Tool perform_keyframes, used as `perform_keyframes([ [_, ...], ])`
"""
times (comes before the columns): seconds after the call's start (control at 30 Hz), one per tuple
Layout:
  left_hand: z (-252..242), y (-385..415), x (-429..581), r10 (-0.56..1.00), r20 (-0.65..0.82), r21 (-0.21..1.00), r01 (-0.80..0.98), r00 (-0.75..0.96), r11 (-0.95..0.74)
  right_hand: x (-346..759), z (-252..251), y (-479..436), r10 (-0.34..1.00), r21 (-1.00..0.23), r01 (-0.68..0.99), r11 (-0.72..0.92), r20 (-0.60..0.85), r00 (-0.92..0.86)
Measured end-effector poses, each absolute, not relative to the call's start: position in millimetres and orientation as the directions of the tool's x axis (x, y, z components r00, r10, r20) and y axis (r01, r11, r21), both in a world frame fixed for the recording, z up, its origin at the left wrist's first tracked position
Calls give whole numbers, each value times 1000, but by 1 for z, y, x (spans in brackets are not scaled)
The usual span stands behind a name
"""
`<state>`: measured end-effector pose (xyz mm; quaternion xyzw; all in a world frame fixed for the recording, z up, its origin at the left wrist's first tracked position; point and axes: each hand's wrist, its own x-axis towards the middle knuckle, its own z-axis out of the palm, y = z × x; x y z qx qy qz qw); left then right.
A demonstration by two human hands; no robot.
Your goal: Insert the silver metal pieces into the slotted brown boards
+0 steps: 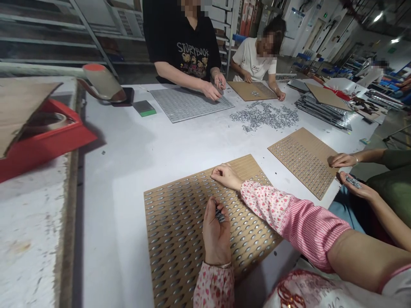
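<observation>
A brown board (pixel 253 166) lies in front of me, covered over most of its face with rows of small, shiny, oval metal pieces. My left hand (pixel 215 235) is cupped palm up over the board, its fingers curled round a small heap of grey metal pieces (pixel 220 215). Further up the board, my right hand (pixel 227 176) touches the surface near the end of a row, thumb and fingertips pinched together. Whatever sits between those fingertips is too small or hidden to make out. Pink patterned sleeves cover both forearms.
Loose metal pieces (pixel 266 115) form a spread pile mid-table. A co-worker at right works on another brown board (pixel 302 158); two more people work across the table. A red box (pixel 48 137) stands at left, near a tape-wrapped cup (pixel 104 83). Stacked panels (pixel 324 111) lie far right.
</observation>
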<state>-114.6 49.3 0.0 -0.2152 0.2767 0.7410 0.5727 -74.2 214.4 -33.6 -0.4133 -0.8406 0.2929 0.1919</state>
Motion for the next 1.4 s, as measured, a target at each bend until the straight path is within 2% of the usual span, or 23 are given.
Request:
perform_keyframes([
  [0.07, 1, 50, -115, 737, -634, 146, -972, -235, -184, -72, -30, 212, 806, -731, 529, 431, 47, -590],
  [0.17, 5, 50, -116, 744, -640, 97, -980, -193, -171, -67, -21, 208, 762, -880, 424, 212, -123, -636],
  [0.2, 6, 51, -117, 745, -642, 83, -983, -180, -166, -65, -17, 206, 688, -920, 366, 140, -175, -704],
  [0.27, 8, 52, -118, 743, -648, 68, -985, -166, -161, -60, -7, 202, 458, -964, 257, 70, -198, -867],
  [0.33, 9, 53, -118, 738, -656, 62, -986, -159, -157, -55, 4, 197, 281, -977, 194, 88, -163, -946],
  [0.37, 9, 53, -118, 733, -662, 62, -986, -156, -155, -52, 7, 195, 253, -977, 182, 112, -149, -956],
  [0.47, 9, 54, -118, 720, -676, 69, -987, -155, -148, -49, 10, 191, 275, -973, 188, 136, -145, -950],
  [0.53, 8, 53, -118, 722, -672, 67, -985, -161, -156, -53, 4, 193, 337, -974, 206, 98, -162, -927],
  [0.63, 5, 52, -119, 725, -665, 64, -981, -179, -184, -65, -11, 205, 626, -967, 249, 48, -165, -762],
  [0.67, 4, 51, -119, 726, -661, 73, -979, -189, -189, -70, -17, 211, 725, -956, 286, 65, -152, -672],
  [0.73, 1, 50, -119, 728, -653, 108, -976, -212, -188, -78, -26, 222, 835, -902, 405, 151, -104, -541],
  [0.83, -2, 49, -118, 729, -644, 141, -973, -230, -182, -86, -32, 229, 859, -745, 584, 322, -30, -512],
  [0.97, -2, 49, -117, 701, -677, 136, -975, -222, -177, -88, -33, 224, 837, -530, 699, 480, 38, -546],
  [1.1, 2, 49, -117, 692, -677, 172, -968, -250, -182, -86, -35, 222, 836, -460, 725, 512, 72, -545],
  [1.2, 2, 48, -117, 683, -684, 166, -966, -256, -196, -84, -33, 221, 833, -537, 681, 498, 79, -547],
  [1.3, 2, 48, -117, 668, -697, 154, -965, -259, -213, -77, -23, 212, 785, -769, 516, 378, -29, -618],
  [1.4, 2, 49, -117, 655, -698, 176, -956, -290, -236, -63, -8, 196, 517, -943, 307, 130, -199, -832],
])
